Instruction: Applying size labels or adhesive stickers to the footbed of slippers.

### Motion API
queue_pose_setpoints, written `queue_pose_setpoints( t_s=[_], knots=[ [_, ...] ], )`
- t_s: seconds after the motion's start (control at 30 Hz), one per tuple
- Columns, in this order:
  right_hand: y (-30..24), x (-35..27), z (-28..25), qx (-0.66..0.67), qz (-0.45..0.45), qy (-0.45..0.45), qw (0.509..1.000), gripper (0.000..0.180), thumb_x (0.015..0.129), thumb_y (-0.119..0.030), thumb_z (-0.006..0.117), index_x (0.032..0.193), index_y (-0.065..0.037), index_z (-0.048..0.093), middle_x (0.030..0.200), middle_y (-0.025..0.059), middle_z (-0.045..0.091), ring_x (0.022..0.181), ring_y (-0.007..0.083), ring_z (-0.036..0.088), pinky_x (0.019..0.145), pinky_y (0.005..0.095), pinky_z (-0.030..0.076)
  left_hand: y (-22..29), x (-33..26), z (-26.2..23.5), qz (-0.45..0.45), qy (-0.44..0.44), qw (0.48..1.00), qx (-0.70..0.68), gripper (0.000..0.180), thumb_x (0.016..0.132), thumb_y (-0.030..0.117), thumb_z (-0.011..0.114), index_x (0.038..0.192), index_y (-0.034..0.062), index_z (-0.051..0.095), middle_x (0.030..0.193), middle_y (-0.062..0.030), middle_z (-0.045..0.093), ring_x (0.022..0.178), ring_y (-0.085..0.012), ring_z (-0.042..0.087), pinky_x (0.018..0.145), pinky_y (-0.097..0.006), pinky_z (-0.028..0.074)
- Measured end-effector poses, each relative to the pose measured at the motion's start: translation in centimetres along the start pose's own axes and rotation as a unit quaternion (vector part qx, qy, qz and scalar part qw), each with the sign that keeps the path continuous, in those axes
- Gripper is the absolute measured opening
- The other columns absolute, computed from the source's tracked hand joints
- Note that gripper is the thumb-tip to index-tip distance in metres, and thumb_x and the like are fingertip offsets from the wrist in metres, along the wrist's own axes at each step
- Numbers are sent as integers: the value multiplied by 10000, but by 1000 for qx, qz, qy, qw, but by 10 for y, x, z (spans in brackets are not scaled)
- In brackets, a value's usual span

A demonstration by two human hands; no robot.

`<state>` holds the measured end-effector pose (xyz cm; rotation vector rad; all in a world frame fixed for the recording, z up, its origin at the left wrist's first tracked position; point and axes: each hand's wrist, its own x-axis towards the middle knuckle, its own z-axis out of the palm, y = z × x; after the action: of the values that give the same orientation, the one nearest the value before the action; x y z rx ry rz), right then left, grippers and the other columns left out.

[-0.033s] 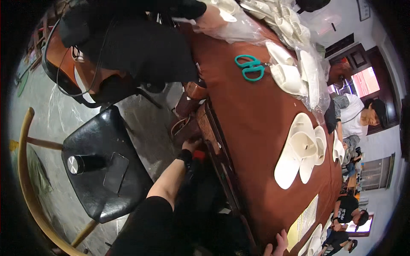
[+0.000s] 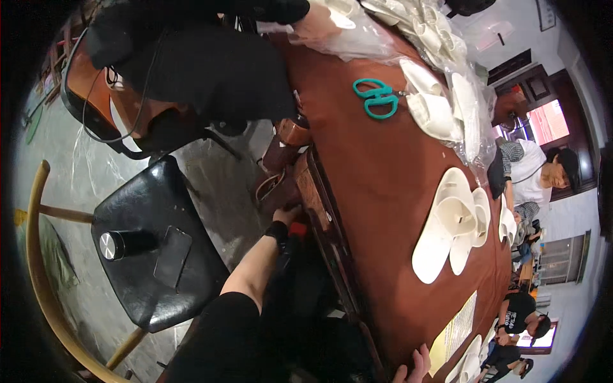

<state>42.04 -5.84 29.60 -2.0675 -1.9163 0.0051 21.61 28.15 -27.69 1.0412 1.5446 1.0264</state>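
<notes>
- Right now, the left hand [image 2: 286, 217] is lying against the brown open-topped container [image 2: 278, 193], beside the table [image 2: 383, 210]; whether it's grasping, I'm not telling for sure.
- Meanwhile, the right hand [image 2: 414, 367] is resting, fingers apart, near the yellow sheet [image 2: 452, 337].

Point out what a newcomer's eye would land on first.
Probably the teal-handled scissors, vivid against the brown tablecloth near the top centre. The white slippers across the right side would likely come next. At left, the black chair seat stands out, with a phone and a dark, silver-ended cylinder on it.
</notes>
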Motion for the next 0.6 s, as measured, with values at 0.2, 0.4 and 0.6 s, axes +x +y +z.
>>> queue_pose_setpoints(
  t_s=[0.2, 0.4, 0.6],
  knots=[
    [3, -4, 9, -56, -26, 13, 998, 351, 959, -120, 516, 1270, 35, 559, 1351, 244, 536, 1246, 417, 495, 1068, 466, 368, 22, -4, 25, -137, 80, 987, 25, 304, 889, 275, 600, 1025, 17, 685, 1051, -219, 688, 983, -380, 663, 829, -452, 515],
    [-1, -4, 11, -55, -34, 28, 998, 336, 954, -105, 514, 1250, 39, 577, 1333, 243, 553, 1229, 414, 513, 1059, 466, 379, 78, -22, 45, -98, 45, 969, -220, 196, 890, 184, 577, 966, 65, 713, 966, -172, 701, 890, -351, 670, 756, -420, 532],
    [2, -1, 14, -41, -68, 58, 995, 321, 953, -104, 518, 1230, 43, 590, 1313, 240, 569, 1216, 410, 525, 1054, 464, 388, 115, -40, 35, -18, 13, 968, -252, 226, 932, 209, 551, 1022, 42, 674, 990, -145, 698, 918, -324, 665, 768, -403, 529]
  ],
)
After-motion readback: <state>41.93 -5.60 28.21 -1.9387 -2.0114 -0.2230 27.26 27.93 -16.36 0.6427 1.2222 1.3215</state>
